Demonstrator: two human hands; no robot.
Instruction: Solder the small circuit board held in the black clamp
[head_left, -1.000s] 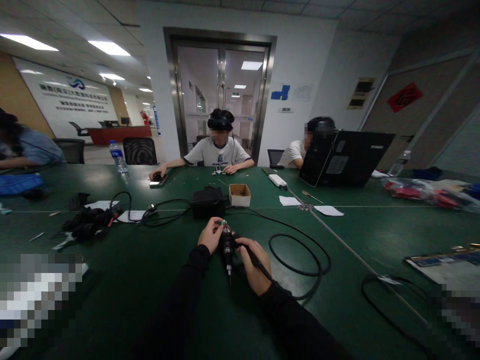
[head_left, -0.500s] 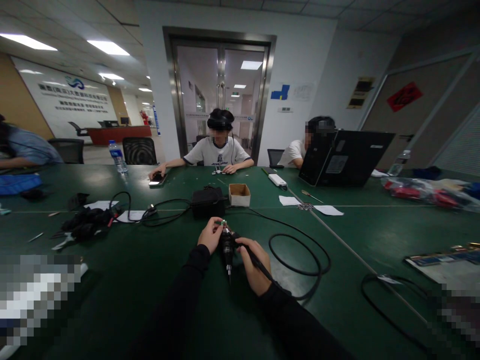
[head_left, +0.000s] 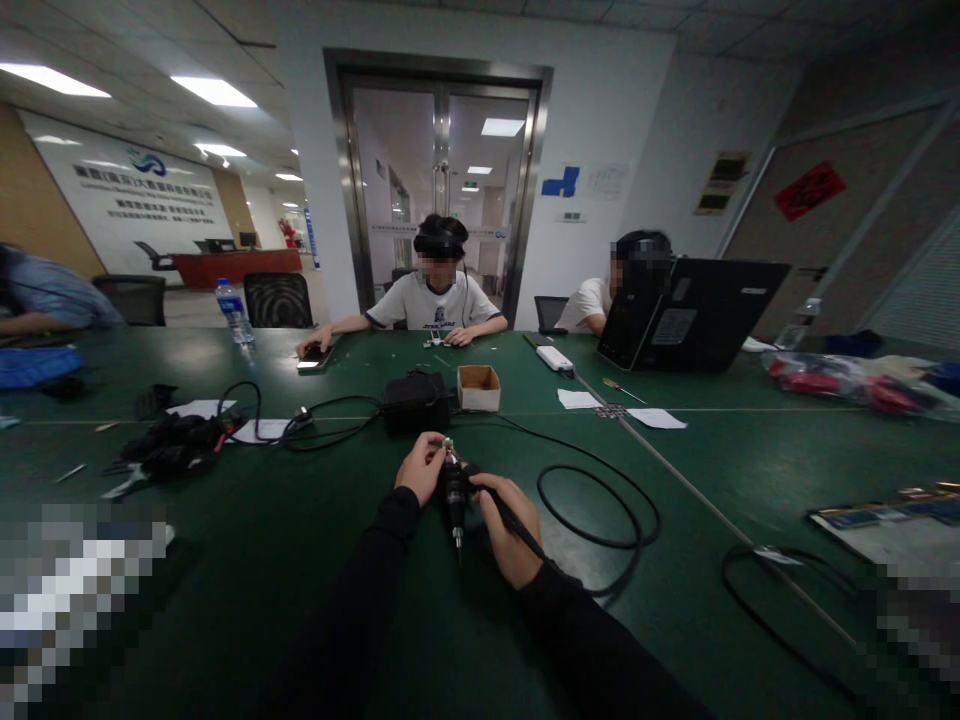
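The small green part (head_left: 448,444) sits at the far end of the black tool (head_left: 454,490), whose thin metal point faces the wearer, and it is pinched between thumb and fingertip of the left hand (head_left: 421,468). The right hand (head_left: 514,525) is closed around a dark pen-like handle (head_left: 517,528), held much like a pencil and angled toward the same spot; whether its front end touches the part is too small to tell. Over the last second almost nothing changes: both grips and the part keep their places, and only the view shifts a touch, which suggests fine work that depends on steadiness. From the handle a black cable (head_left: 600,547) loops over the table to the right and leads back toward a black box (head_left: 415,402), just beside an open cardboard box (head_left: 480,400). The dark green tabletop (head_left: 300,580) also carries a tangle of black gear (head_left: 176,445) on the left, slips of white paper (head_left: 657,418), a screwdriver (head_left: 624,390) and a water bottle (head_left: 235,312). Across it sits a co-worker in a white shirt (head_left: 442,300), another is partly hidden by a black computer (head_left: 709,313), and glass doors (head_left: 480,190) stand behind.
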